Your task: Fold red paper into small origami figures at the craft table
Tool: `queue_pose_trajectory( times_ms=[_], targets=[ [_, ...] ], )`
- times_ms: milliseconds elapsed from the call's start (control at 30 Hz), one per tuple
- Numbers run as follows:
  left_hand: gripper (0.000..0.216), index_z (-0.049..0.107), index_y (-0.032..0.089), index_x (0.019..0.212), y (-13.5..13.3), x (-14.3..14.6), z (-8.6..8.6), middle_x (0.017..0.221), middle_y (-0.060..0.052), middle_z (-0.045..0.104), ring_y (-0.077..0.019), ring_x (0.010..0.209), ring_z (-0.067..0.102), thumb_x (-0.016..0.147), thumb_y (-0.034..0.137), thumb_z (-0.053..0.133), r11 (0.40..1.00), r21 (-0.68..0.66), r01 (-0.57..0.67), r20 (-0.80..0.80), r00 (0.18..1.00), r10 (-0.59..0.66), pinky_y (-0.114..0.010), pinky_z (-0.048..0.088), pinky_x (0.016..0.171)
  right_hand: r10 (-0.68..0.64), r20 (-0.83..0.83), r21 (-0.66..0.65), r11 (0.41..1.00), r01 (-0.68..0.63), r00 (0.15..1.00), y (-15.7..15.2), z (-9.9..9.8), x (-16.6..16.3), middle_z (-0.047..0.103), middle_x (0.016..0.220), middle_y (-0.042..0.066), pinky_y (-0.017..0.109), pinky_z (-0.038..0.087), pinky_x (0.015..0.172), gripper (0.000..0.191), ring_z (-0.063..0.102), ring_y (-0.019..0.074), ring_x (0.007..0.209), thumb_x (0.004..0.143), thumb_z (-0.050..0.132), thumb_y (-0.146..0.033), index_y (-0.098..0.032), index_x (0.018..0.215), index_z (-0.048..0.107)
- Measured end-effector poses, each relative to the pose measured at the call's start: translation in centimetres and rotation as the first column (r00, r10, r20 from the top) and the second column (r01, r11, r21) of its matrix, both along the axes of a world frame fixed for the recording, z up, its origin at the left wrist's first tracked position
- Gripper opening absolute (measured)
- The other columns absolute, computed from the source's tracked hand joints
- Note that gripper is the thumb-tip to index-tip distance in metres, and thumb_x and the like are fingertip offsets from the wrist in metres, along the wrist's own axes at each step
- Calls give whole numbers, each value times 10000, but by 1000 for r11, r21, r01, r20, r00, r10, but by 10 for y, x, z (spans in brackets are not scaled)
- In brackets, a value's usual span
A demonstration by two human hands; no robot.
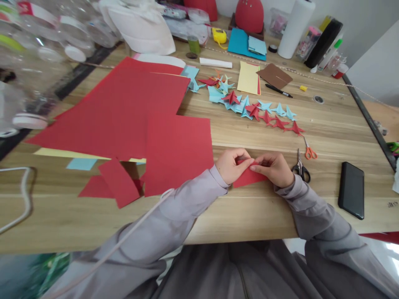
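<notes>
A small piece of red paper lies under my fingers near the front of the wooden table. My left hand pinches its upper edge from the left, thumb against bent fingers. From the right, my right hand pinches the same edge, its thumb and fingertips close to those of the left. The fingers partly cover the paper, so its folds are hard to make out. Large red sheets lie to the left of my hands. Just right of my right hand are black-handled scissors.
Behind my hands are folded red and blue paper figures. Orange-handled scissors and a black phone lie to the right. Smaller red pieces are at the left. Plastic bottles crowd the left edge; a yellow tape measure sits behind.
</notes>
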State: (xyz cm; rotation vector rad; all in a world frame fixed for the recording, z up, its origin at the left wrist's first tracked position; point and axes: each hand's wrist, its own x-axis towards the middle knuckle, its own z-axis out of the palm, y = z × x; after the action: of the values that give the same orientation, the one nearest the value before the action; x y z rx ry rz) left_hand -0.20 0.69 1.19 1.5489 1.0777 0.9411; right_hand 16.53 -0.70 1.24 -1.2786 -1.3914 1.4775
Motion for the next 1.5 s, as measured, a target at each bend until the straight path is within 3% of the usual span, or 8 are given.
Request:
queue_pose_trajectory(
  times_ms=[200,367,533,733,900,1067,1200,1500],
  targets=[
    [130,690,134,692,3,1,-7,639,-16,664,-110,585,551,651,249,734,995,-96,17,90,996,-8,-240,440,585,-51,-8,-6,999,51,999,1,-2,1,631,559,-5,210,380,443,354,497,75,466,544,827,-446,-144,634,665],
    [195,721,147,701,5,-1,-7,665,-30,697,-127,614,581,703,340,696,991,-125,-51,124,990,67,-255,465,607,-91,-33,-38,995,89,995,2,-2,1,675,620,5,223,450,502,337,547,88,515,533,839,-421,-152,657,679],
    [208,702,137,706,6,0,-8,638,-22,675,-122,578,565,591,296,772,978,-165,-125,171,973,153,-244,454,548,-107,-84,-58,993,102,991,2,-2,1,691,651,5,235,482,541,318,576,97,547,546,837,-406,-161,665,673],
    [163,598,158,617,2,0,-3,570,28,554,-83,520,475,615,219,749,974,15,-227,95,970,224,-217,409,515,-69,-95,-88,994,61,993,2,-3,-2,689,642,2,223,466,520,340,575,95,533,491,865,-377,-160,672,675],
    [197,657,171,652,-2,-2,5,708,-32,610,-123,652,546,721,352,692,981,182,-70,121,991,48,-244,438,576,-96,-75,-24,995,95,993,2,-4,-1,669,616,4,221,444,490,355,557,97,523,551,817,-465,-167,670,668],
    [315,664,161,675,1,0,3,671,-17,639,-121,627,567,682,472,708,991,-128,-49,255,964,80,-247,463,590,-89,-69,-16,996,88,994,0,-4,0,677,628,5,229,444,496,303,555,96,511,587,807,-422,-168,694,681],
    [409,676,152,708,3,1,2,684,-11,667,-107,600,582,589,535,757,914,-394,96,345,937,50,-220,455,543,-102,-65,-17,995,101,993,0,-4,0,680,624,6,228,440,493,270,557,98,512,602,801,-398,-172,698,689],
    [331,718,134,797,0,1,-2,666,-18,673,-125,632,578,632,417,759,962,-264,75,204,979,-20,-265,465,631,-133,-55,50,989,136,990,0,-4,-2,689,652,16,246,473,544,344,584,116,566,582,799,-480,-172,684,681]
  ],
)
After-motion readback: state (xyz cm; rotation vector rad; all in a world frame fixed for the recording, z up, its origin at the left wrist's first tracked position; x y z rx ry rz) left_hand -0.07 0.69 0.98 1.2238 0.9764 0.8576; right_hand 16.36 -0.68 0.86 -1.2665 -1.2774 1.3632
